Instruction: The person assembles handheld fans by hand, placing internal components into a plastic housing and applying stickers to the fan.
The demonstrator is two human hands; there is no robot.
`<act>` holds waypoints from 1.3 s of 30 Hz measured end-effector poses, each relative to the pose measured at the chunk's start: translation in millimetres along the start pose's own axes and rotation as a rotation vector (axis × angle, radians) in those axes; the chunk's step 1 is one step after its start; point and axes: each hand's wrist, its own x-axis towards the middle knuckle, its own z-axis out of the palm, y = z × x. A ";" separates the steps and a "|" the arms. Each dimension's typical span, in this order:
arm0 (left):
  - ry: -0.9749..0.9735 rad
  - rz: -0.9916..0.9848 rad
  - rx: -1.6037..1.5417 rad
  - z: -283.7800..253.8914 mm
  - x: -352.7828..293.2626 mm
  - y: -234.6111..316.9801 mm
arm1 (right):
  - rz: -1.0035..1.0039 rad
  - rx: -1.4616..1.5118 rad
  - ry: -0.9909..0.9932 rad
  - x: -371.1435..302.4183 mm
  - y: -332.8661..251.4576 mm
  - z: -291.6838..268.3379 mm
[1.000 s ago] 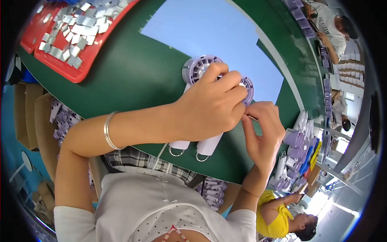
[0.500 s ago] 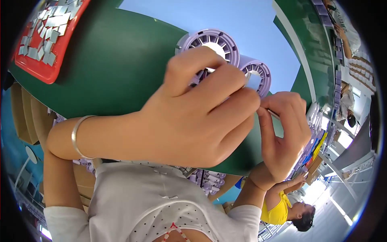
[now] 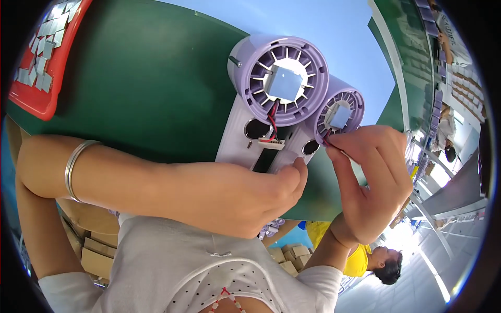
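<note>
Two lavender units lie side by side, each with a round, ribbed housing and a handle. The larger-looking housing (image 3: 319,62) has a blue square pad (image 3: 285,83) at its centre; red and black wires run from it to a white connector (image 3: 271,143). The smaller-looking housing (image 3: 360,107) also has a blue square pad (image 3: 341,116) inside. My left hand (image 3: 261,195) is closed, its fingertips at the smaller unit's handle (image 3: 292,154); its palm side is hidden. My right hand (image 3: 373,177) pinches the thin wires (image 3: 327,140) below that smaller housing.
A red tray (image 3: 57,78) of loose grey-silver square pieces stands at far left on the green table (image 3: 151,78). A light blue sheet (image 3: 339,31) covers the back. Cardboard boxes (image 3: 99,253) sit below the edge. A person in yellow (image 3: 357,261) is at the lower right.
My left hand has drawn back from over the housings toward me, uncovering the pads, wires and handles. My right hand stays beside the smaller housing, fingers still pinched.
</note>
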 end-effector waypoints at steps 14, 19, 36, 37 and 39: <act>0.020 0.014 -0.058 4.5 -7.7 -6.4 | 0.194 0.402 0.247 -28.3 11.7 11.8; 0.019 0.019 -0.137 7.4 -3.8 -11.9 | 0.213 0.492 0.295 -45.8 9.4 19.2; 0.052 -0.011 -0.136 7.8 -8.2 -11.6 | -0.042 0.485 0.131 -29.3 30.0 15.0; 0.042 -0.007 -0.135 7.2 -8.2 -11.7 | -0.044 0.486 0.129 -28.6 30.3 15.8; 0.042 0.003 -0.118 7.8 -8.8 -11.9 | -0.074 0.435 0.151 -27.7 30.8 17.7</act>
